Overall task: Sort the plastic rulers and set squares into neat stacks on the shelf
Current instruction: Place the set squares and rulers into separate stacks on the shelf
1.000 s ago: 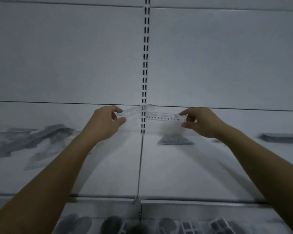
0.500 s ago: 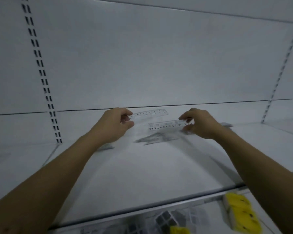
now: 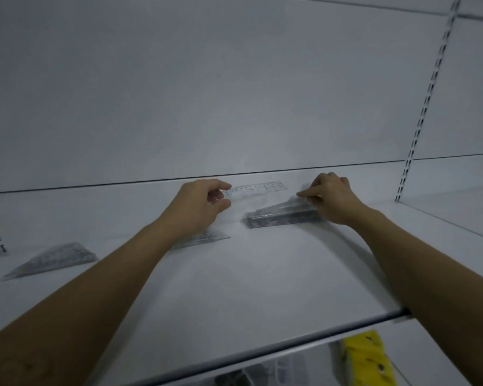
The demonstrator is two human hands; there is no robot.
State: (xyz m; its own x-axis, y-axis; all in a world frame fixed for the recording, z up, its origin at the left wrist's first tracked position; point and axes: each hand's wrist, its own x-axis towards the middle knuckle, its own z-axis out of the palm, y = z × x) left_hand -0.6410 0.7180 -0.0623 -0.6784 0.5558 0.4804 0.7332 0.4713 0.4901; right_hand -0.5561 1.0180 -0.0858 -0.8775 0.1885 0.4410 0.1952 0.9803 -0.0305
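Observation:
My left hand [image 3: 201,203] pinches the left end of a clear plastic ruler [image 3: 255,188], held level above the back of the white shelf [image 3: 234,288]. To its right lies a dark stack of clear rulers [image 3: 282,218]. My right hand [image 3: 331,197] is at the stack's right end, its fingers curled and pinching the end of the top ruler [image 3: 276,207], which lies tilted on the stack. A clear set square [image 3: 204,238] lies partly under my left wrist. A pile of set squares [image 3: 53,260] lies at the far left.
A slotted upright rail [image 3: 424,107] divides the back wall at the right. The shelf's metal front edge [image 3: 262,352] runs below my forearms. On the lower shelf sit yellow packs [image 3: 370,358] and some dim grey items [image 3: 251,376].
The view has swung right and both hands moved with it. My right hand has brought its ruler down onto the ruler stack. My left hand still holds its ruler in the air.

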